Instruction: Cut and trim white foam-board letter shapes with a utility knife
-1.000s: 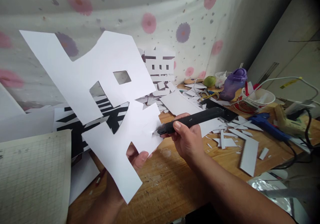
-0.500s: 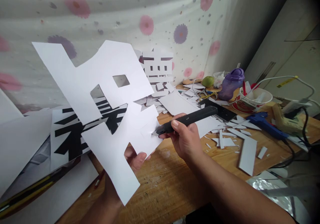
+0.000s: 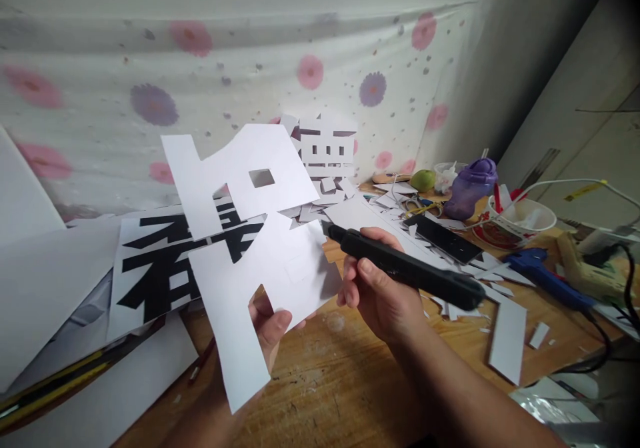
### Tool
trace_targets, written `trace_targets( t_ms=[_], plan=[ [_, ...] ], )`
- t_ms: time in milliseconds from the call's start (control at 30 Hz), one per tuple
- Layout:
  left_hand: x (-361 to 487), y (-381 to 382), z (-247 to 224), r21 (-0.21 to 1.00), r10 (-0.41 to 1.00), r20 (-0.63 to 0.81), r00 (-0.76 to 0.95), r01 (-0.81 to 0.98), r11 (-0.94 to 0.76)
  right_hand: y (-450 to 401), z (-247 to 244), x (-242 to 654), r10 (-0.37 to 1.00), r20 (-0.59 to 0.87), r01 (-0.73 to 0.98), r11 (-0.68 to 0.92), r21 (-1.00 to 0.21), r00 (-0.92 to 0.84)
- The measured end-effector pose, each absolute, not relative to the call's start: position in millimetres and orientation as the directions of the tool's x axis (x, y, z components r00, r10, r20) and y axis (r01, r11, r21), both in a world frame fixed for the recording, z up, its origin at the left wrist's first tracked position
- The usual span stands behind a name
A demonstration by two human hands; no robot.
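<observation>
My left hand (image 3: 270, 328) grips a white foam board cutout (image 3: 280, 255) shaped like part of a written character, thumb on its front and the other fingers behind. The cutout is held up at a slant above the table, with a small square hole in its upper part and faint cut lines low on the right. In my right hand (image 3: 385, 288) is a black utility knife (image 3: 405, 265), its blade pointing left and up at the board's right edge. Whether the blade touches the board I cannot tell. Behind the cutout lies a sheet printed with bold black characters (image 3: 155, 281).
White offcuts (image 3: 507, 341) litter the wooden table (image 3: 320, 395). On the right are a blue glue gun (image 3: 545, 278), a black phone (image 3: 445, 240), a paper tub (image 3: 520, 225) and a purple bottle (image 3: 470, 188). A cut white character (image 3: 330, 145) stands at the back.
The knife has come away from the cut lines on the board and turned, its blade now higher and its rear end lower. The cutout has tilted, its top shifting down and right.
</observation>
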State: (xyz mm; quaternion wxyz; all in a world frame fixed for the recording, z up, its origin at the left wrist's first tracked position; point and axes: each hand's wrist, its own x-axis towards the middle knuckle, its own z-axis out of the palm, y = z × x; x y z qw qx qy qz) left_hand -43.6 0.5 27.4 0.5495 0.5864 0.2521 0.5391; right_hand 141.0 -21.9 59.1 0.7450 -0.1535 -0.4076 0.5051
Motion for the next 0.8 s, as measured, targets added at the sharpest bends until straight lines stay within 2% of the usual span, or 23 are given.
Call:
trace_targets(
  t_ms=[167, 500, 633, 800],
  plan=[
    [-36, -1, 37, 0.884, 0.893, 0.335, 0.300, -0.429, -0.188, -24, 58, 137, 0.833, 0.538, -0.585, 0.501, -0.638, 0.127],
    [-39, 0, 35, 0.920, 0.914, 0.231, 0.335, -0.382, -0.092, -23, 57, 139, 0.880, 0.470, -0.582, 0.421, -0.696, 0.074],
    [-37, -2, 39, 0.925, 0.933, 0.198, 0.299, -0.373, -0.077, -21, 56, 139, 0.856, 0.472, -0.496, 0.511, -0.702, 0.213],
    [-37, -6, 38, 0.930, 0.911, 0.210, 0.354, -0.359, -0.075, -21, 50, 142, 0.720, 0.596, -0.286, 0.691, -0.664, 0.357]
  ],
)
